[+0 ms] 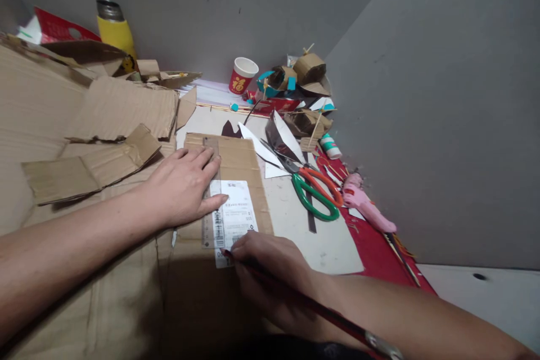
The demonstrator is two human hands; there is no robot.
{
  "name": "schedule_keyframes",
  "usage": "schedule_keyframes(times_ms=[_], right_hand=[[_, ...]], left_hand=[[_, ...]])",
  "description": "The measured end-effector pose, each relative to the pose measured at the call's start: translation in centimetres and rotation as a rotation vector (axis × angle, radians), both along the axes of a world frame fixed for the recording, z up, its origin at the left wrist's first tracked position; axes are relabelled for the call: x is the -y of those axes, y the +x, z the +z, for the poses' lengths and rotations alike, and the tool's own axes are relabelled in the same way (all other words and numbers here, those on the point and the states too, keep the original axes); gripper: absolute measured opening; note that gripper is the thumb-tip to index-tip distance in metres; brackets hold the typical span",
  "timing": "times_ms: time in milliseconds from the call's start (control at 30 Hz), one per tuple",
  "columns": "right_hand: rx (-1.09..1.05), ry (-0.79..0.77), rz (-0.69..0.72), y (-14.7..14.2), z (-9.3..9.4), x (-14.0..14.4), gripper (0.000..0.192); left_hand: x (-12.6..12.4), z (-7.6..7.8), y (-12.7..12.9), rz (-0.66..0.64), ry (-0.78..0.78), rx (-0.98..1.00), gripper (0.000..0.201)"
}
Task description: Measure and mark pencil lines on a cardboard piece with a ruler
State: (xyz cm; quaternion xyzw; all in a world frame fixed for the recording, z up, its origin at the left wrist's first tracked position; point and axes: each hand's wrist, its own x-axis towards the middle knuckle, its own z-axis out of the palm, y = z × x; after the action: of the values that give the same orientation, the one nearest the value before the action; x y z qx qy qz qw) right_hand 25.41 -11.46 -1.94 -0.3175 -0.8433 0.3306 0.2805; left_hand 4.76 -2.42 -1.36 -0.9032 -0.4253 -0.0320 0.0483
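Observation:
My left hand (183,185) lies flat, fingers spread, pressing a clear ruler (210,219) onto a piece of brown cardboard (238,160) that carries a white shipping label (236,214). My right hand (270,275) grips a dark red pencil (295,295), its tip touching the label's lower edge beside the ruler. The pencil's long shaft runs back past my wrist towards the lower right.
Scissors with green and orange handles (316,188) lie to the right, beside a pink glue gun (367,205) and a small glue bottle (331,146). Torn cardboard sheets (118,107) pile up at left. A yellow flask (115,31), a red paper cup (241,76) and cardboard models (306,76) stand against the grey wall.

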Motion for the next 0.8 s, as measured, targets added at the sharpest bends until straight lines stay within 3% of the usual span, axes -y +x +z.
schedule_keyframes(times_ms=[800], right_hand=[[0.016, 0.005, 0.033, -0.6, 0.0, 0.0, 0.006]], left_hand=[[0.0, 0.2, 0.1, 0.016, -0.064, 0.02, 0.069]])
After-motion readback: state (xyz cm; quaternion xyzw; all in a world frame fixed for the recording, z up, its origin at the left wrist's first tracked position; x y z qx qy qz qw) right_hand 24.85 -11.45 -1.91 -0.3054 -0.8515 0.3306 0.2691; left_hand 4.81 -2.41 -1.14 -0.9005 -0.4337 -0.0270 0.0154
